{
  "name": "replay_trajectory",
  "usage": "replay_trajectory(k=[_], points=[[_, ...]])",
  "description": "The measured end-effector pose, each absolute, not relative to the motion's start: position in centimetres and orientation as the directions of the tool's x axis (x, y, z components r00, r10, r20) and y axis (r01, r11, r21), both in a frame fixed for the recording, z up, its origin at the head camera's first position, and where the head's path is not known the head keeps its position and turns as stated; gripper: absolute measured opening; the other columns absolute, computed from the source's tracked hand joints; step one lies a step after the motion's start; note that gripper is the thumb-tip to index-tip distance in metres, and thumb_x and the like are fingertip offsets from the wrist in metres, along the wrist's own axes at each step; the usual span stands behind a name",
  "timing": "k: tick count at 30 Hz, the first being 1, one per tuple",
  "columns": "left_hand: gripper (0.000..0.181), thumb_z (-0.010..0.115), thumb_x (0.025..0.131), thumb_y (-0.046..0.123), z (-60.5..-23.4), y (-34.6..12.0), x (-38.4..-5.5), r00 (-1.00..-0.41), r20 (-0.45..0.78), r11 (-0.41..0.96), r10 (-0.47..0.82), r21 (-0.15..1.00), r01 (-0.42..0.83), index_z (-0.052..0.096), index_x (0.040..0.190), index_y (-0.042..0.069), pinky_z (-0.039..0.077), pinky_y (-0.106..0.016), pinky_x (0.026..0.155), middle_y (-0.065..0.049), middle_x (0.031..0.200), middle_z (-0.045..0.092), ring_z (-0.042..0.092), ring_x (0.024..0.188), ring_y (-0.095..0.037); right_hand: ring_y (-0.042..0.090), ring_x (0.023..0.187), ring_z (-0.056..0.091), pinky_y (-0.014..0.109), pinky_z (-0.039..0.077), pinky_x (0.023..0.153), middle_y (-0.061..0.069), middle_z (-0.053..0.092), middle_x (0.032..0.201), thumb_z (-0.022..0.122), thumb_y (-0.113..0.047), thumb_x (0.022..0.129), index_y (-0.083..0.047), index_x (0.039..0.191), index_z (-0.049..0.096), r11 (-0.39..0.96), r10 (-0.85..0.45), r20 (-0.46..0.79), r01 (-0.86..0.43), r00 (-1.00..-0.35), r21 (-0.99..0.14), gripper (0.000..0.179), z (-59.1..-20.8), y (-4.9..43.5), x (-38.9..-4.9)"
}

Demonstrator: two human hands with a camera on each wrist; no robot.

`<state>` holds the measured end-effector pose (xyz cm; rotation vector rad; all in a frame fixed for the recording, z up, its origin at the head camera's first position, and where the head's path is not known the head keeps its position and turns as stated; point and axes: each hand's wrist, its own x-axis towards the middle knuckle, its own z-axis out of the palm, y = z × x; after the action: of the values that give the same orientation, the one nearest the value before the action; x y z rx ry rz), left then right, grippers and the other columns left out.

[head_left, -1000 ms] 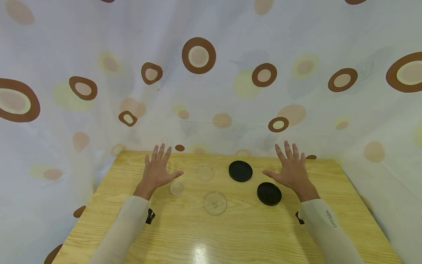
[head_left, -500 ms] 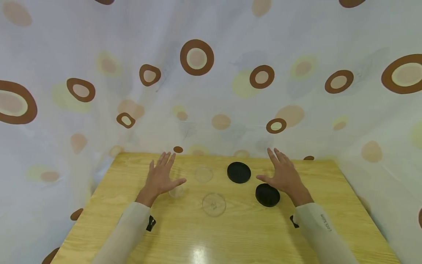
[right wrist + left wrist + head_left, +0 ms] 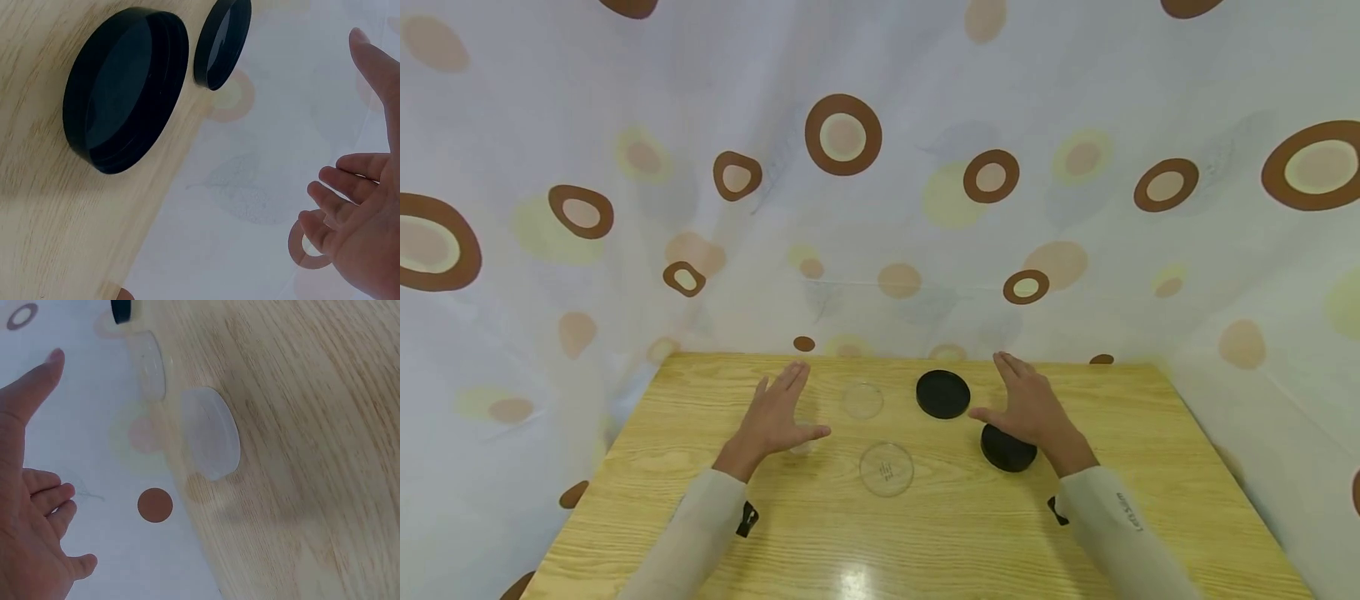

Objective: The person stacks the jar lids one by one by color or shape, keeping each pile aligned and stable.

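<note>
My left hand hovers over the left of the wooden table, fingers extended and thumb out, holding nothing. Under its thumb, a small clear round dish is partly hidden. Two more clear, shallow round pieces lie to its right: one farther back and a larger one with small markings. My right hand, also empty with thumb spread, hovers above a black round lid and covers part of it. A second black round lid lies behind and left of that. In the right wrist view both show raised rims.
The wooden table has a patterned cloth hanging behind it and at both sides. Black straps show at the wrists, under pale sleeves. Light glares off the table's near part.
Both hands have moved inward and somewhat nearer, their fingers drawing closer together. The left hand now covers part of the small clear dish, the right part of the nearer black lid. The pieces stay put.
</note>
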<state>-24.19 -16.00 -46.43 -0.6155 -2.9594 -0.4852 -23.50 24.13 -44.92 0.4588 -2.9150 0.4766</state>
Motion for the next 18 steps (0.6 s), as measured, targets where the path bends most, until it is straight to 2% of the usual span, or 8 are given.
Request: replay_trajectory(k=[6, 10, 18], points=[[0.103, 0.074, 0.075, 0.054, -47.1, -15.8, -24.0, -0.918, 0.102, 0.856, 0.383, 0.335, 0.394, 0.025, 0.149, 0.003, 0.013, -0.06, 0.117, -0.015, 0.153, 0.032, 0.032, 0.14, -0.033, 0.045, 0.132, 0.037, 0.065, 0.033, 0.103, 0.026, 0.038, 0.145, 0.074, -0.049, 0.076, 0.007, 0.143, 0.034, 0.893, -0.309, 0.173, -0.348, -0.935, -0.286, 0.096, -44.7, 22.9, -23.3], [0.102, 0.075, 0.075, 0.051, -47.6, -15.4, -24.2, -0.91, 0.098, 0.844, 0.402, 0.346, 0.41, 0.025, 0.149, 0.002, 0.015, -0.057, 0.118, -0.015, 0.153, 0.032, 0.032, 0.141, -0.032, 0.045, 0.131, 0.039, 0.064, 0.033, 0.104, 0.026, 0.04, 0.144, 0.075, -0.047, 0.076, 0.006, 0.142, 0.035, 0.893, -0.31, 0.169, -0.348, -0.935, -0.286, 0.094, -44.8, 22.5, -23.2], [0.099, 0.076, 0.077, 0.047, -48.2, -14.1, -24.0, -0.913, 0.033, 0.821, 0.406, 0.427, 0.38, 0.024, 0.15, 0.006, 0.028, -0.055, 0.114, -0.012, 0.156, 0.027, 0.026, 0.143, -0.033, 0.044, 0.128, 0.043, 0.063, 0.035, 0.103, 0.024, 0.044, 0.141, 0.078, -0.043, 0.074, 0.004, 0.14, 0.039, 0.878, -0.356, 0.159, -0.388, -0.921, -0.282, 0.09, -45.7, 21.1, -23.0]])
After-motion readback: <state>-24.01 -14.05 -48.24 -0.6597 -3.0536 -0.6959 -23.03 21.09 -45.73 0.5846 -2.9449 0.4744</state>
